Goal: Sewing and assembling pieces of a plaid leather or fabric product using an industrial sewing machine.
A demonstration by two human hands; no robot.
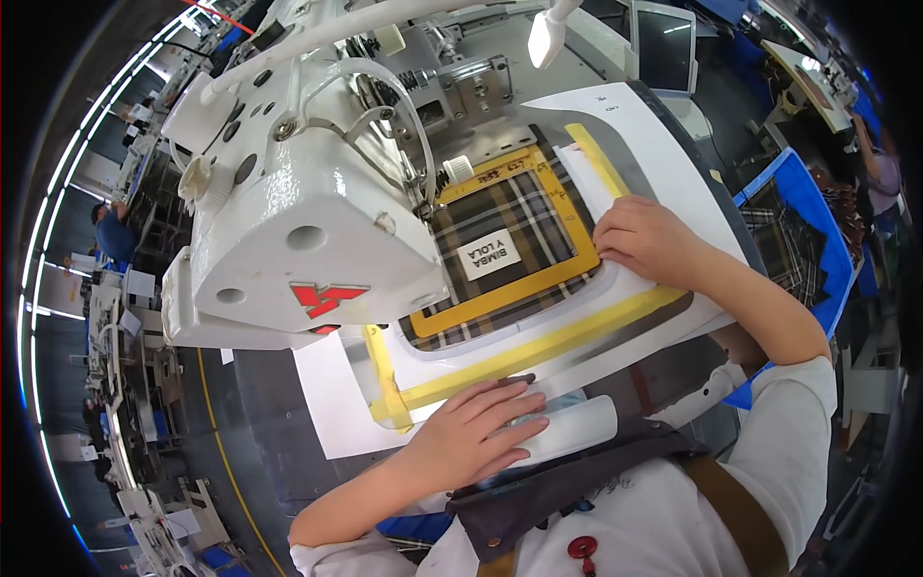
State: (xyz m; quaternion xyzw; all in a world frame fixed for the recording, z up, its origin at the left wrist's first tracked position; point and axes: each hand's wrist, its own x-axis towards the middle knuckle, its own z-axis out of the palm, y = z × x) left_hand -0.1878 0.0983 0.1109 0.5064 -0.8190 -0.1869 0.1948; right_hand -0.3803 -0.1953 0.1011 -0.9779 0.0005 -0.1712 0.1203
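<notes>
My right hand (646,240) has its fingers bent and bunched at the right edge of a yellow frame (581,231). Whatever lies between those fingertips is hidden. Inside the frame, dark plaid fabric (524,207) lies flat with a white label (488,254) on it; more plaid shows past the near edge. My left hand (471,433) is open, fingers spread, over the near side of the work plate beside a strip of yellow tape (481,373). White sheet (332,404) extends under the plate. A white sewing machine head (308,221) covers the frame's left part.
At the right a blue bin (817,207) holds more plaid fabric. A monitor (665,53) stands at the back right, and a white lamp-like nozzle (548,38) hangs above the machine bed. Other workstations and a person (113,233) are far left; another person (880,173) is far right.
</notes>
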